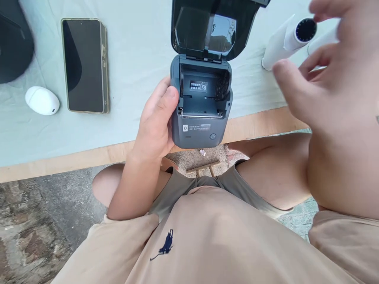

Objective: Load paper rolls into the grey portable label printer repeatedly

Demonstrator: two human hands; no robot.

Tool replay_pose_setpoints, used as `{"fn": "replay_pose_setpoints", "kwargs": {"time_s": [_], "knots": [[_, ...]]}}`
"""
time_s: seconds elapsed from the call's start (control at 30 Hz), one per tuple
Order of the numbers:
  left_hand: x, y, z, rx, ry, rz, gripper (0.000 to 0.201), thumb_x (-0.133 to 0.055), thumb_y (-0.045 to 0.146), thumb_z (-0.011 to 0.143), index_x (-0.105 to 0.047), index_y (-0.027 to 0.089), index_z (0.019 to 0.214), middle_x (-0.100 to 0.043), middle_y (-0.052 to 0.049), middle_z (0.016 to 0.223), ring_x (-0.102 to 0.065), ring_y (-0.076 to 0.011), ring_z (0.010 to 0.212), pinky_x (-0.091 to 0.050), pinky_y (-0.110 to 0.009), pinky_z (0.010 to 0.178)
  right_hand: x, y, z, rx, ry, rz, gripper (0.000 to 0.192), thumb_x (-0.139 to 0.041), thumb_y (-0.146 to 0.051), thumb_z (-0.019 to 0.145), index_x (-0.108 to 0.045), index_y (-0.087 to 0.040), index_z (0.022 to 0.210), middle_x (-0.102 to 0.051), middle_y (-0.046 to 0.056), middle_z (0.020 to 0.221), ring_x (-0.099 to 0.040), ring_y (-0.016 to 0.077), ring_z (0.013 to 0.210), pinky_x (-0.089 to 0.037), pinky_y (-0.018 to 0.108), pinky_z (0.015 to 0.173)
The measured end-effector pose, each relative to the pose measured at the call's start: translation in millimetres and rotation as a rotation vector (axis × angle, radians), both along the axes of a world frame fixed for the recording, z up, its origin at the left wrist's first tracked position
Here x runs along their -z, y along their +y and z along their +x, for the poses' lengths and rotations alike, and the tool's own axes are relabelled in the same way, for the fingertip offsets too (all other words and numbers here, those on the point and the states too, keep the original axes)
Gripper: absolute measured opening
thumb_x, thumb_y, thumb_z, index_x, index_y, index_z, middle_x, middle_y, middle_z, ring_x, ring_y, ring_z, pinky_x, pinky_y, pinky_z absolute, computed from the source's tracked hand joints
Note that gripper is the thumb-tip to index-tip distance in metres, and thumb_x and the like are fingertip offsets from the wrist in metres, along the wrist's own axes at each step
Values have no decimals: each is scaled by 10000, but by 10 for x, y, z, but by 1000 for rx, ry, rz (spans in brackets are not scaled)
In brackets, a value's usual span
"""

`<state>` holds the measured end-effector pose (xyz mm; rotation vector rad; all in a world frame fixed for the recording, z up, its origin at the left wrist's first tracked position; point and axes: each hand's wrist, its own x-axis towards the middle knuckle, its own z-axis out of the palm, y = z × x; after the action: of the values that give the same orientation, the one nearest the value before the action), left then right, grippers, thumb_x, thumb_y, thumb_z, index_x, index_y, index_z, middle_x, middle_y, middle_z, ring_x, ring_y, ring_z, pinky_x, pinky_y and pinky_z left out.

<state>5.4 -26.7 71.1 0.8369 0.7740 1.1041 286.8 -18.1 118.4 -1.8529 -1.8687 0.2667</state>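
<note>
My left hand (pixel 160 114) is wrapped round the left side of a dark grey portable label printer (pixel 198 132), held over the table edge. The printer's black lid (pixel 219 29) stands raised, and its paper bay, with a small printed sticker inside, shows no roll. At the right, my right hand (pixel 334 67) is slightly blurred, with thumb and fingers spread and nothing seen between them. Just left of those fingers lies a white paper roll (pixel 278 49) with a black round end. A second white cylinder (pixel 327 41) is partly hidden behind the hand.
On the pale cloth-covered table (pixel 133 47) are a smartphone (pixel 84 65) in a clear case and a white earbud case (pixel 42 100). A black rounded object (pixel 13 43) is cut off at the far left. The wooden table edge (pixel 89 157) runs above my legs.
</note>
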Motion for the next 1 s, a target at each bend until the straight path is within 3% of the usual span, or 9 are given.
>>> {"fn": "replay_pose_setpoints", "kwargs": {"time_s": [0.13, 0.27, 0.43, 0.57, 0.67, 0.77, 0.83, 0.93, 1.0], "knots": [[1, -4, -2, 1, 27, -18, 425, -630, 597, 1028, -762, 288, 1290, -776, -72, 1257, -751, -302, 1221, -660, -448, 1002, -1, 151, -172, 18, -163, 0, 697, -674, -364, 840, -573, -106, 1479, -542, 272, 1487, -556, 343, 1437, -555, 422, 751], [-59, -13, -8, 0, 51, -35, 408, -646, 583, 1029, -772, 269, 1257, -765, -69, 1265, -770, -278, 1139, -662, -404, 922, 38, 262, -149, 95, -138, -27, 713, -597, -228, 832, -489, -88, 1523, -472, 275, 1563, -559, 313, 1410, -546, 440, 752], [-57, -4, -20, 9, 80, -50, 409, -665, 605, 1006, -778, 280, 1227, -764, -90, 1284, -759, -326, 1196, -645, -450, 989, 51, 289, -147, 162, -143, -87, 565, -636, -128, 789, -645, -180, 1351, -538, 239, 1470, -570, 346, 1424, -542, 442, 750], [17, 5, -17, 1, 70, 13, 421, -610, 609, 1025, -782, 283, 1228, -770, -81, 1263, -751, -301, 1148, -654, -441, 964, 43, 257, -175, 107, -174, -68, 515, -628, -179, 833, -664, -233, 1345, -458, 253, 1528, -493, 340, 1518, -513, 419, 738], [33, -4, -2, -11, 56, 21, 432, -558, 586, 1053, -781, 260, 1227, -763, -91, 1258, -753, -305, 1138, -645, -465, 969, 45, 245, -192, 88, -180, -75, 600, -661, -167, 775, -681, -210, 1374, -554, 248, 1444, -513, 350, 1483, -560, 485, 938], [22, -16, 15, -30, 30, 26, 442, -500, 555, 1082, -778, 245, 1231, -762, -92, 1248, -746, -289, 1132, -631, -456, 988, 52, 229, -188, 39, -145, -27, 549, -640, -242, 838, -722, -206, 1380, -627, 216, 1366, -559, 322, 1425, -511, 532, 1178], [20, -17, 22, -21, 21, 19, 417, -495, 522, 1088, -775, 255, 1244, -761, -87, 1259, -739, -283, 1130, -627, -451, 985, 56, 204, -178, -21, -133, -27, 557, -613, -271, 874, -713, -237, 1421, -654, 169, 1368, -596, 282, 1378, -498, 503, 1224], [33, -12, 23, -19, 13, 28, 429, -487, 548, 1085, -780, 274, 1238, -763, -86, 1261, -731, -289, 1118, -630, -452, 955, 52, 160, -200, -95, 26, 36, 679, -627, -318, 867, -582, -231, 1539, -542, 113, 1595, -622, 248, 1342, -573, 435, 1081], [41, -8, 19, -14, 0, 22, 441, -491, 578, 1079, -778, 286, 1244, -760, -83, 1273, -729, -293, 1133, -626, -453, 965, 29, 160, -263, -68, 318, 77, 770, -680, -355, 791, -507, -229, 1531, -412, 90, 1701, -638, 239, 1313, -605, 377, 856]]}}
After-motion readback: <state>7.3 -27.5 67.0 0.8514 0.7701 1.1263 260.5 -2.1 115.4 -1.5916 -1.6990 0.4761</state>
